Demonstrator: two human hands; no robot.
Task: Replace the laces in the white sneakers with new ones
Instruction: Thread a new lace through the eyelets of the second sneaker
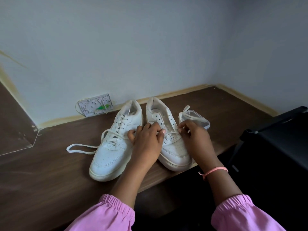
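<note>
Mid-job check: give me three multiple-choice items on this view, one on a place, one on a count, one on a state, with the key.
1. Where is the clear plastic box?
A. right of the right sneaker
B. left of the left sneaker
C. on the black chair
2. How many sneakers are on the table?
A. one
B. two
C. three
3. The right sneaker's upper eyelets are:
A. laced
B. taped
C. empty

A: box beside that shoe. B: one pair. C: holes show bare above the left hand and right hand.
</note>
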